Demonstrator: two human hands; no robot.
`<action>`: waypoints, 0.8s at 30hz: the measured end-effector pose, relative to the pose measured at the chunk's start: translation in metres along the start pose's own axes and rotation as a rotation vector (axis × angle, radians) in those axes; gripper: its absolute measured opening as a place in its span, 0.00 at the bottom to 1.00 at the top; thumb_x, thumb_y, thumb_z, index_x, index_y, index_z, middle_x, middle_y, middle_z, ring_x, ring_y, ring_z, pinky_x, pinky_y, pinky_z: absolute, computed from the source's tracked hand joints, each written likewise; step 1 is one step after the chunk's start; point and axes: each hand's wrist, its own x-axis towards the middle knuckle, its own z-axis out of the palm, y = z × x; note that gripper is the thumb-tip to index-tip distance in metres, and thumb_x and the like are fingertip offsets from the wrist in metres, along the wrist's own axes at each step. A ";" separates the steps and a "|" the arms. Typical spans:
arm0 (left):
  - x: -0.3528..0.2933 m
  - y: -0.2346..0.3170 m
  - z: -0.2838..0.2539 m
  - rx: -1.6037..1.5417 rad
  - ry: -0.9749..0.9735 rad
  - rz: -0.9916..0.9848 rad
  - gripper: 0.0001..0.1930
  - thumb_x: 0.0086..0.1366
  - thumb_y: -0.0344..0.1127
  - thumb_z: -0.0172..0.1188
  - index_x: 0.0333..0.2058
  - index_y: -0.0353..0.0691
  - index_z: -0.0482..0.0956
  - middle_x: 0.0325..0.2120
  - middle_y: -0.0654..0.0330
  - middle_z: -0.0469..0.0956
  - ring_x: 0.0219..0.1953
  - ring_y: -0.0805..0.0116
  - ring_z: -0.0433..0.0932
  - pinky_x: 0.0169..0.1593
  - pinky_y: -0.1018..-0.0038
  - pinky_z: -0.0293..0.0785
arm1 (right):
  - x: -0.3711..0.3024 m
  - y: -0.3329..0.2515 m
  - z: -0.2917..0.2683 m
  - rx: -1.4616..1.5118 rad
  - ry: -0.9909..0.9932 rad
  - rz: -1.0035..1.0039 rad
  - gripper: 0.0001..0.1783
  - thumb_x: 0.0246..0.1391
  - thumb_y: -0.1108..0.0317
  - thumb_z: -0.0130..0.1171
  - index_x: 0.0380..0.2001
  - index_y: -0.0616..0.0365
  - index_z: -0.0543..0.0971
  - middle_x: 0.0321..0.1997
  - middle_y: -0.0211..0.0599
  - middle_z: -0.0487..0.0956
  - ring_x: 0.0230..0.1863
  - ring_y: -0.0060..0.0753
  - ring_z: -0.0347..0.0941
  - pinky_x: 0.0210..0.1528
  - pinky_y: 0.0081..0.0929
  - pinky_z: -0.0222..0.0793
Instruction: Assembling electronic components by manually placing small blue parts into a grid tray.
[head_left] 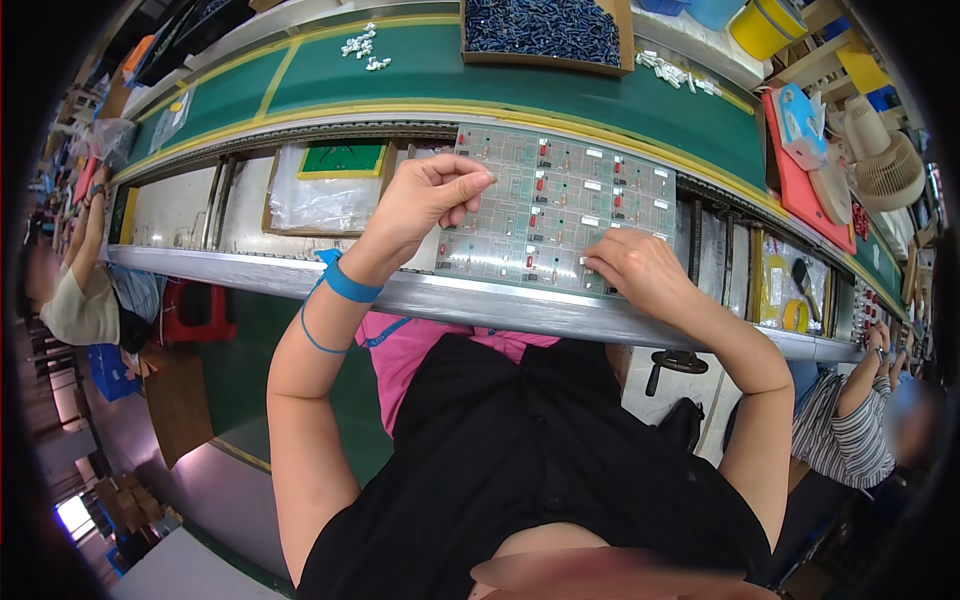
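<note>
A panel of circuit boards (pixel 510 215) lies across the rails in front of me, fitted with small red, black and white parts. Over its upper left portion hangs my left hand (pixel 435 200), thumb and forefinger pinched together; whatever is between the tips is too small to name. A blue strap (pixel 352 285) circles that wrist. My right hand (pixel 640 268) is low over the panel's right half, its fingertips closed at a small white block-shaped component (pixel 584 261). Similar white components (pixel 592 185) sit in a column above it.
Beyond the rails runs a green belt (pixel 400 85) with a box of blue components (pixel 540 35) and loose white components (pixel 358 42) on it. Left of the panel is a carton with plastic bags (pixel 300 190). A fan (pixel 885 160) stands right. Other people work at both sides.
</note>
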 end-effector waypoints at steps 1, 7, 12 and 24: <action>-0.001 -0.001 -0.001 -0.029 0.028 0.009 0.08 0.59 0.34 0.58 0.33 0.34 0.78 0.18 0.67 0.73 0.18 0.84 0.67 0.20 0.87 0.62 | 0.001 -0.002 0.001 -0.016 -0.017 0.038 0.07 0.48 0.67 0.55 0.28 0.59 0.77 0.27 0.39 0.74 0.31 0.44 0.71 0.32 0.36 0.68; -0.008 0.003 -0.008 -0.040 -0.033 -0.006 0.08 0.58 0.32 0.59 0.32 0.32 0.78 0.20 0.63 0.75 0.19 0.81 0.70 0.22 0.86 0.65 | 0.001 -0.004 0.006 -0.044 -0.036 0.149 0.08 0.48 0.65 0.56 0.26 0.59 0.76 0.28 0.37 0.74 0.31 0.44 0.72 0.31 0.36 0.68; -0.007 0.005 -0.015 -0.042 -0.083 0.023 0.08 0.57 0.31 0.59 0.33 0.31 0.77 0.23 0.60 0.76 0.23 0.77 0.73 0.28 0.83 0.70 | 0.002 -0.004 0.005 -0.056 -0.060 0.171 0.08 0.48 0.65 0.56 0.28 0.59 0.75 0.29 0.38 0.75 0.30 0.43 0.72 0.31 0.36 0.68; 0.058 -0.012 -0.051 0.453 0.225 0.307 0.07 0.53 0.29 0.60 0.30 0.31 0.78 0.20 0.60 0.78 0.22 0.75 0.74 0.28 0.77 0.71 | 0.025 0.012 -0.027 1.088 -0.037 0.393 0.14 0.49 0.84 0.50 0.41 0.66 0.70 0.40 0.38 0.74 0.40 0.27 0.73 0.44 0.21 0.70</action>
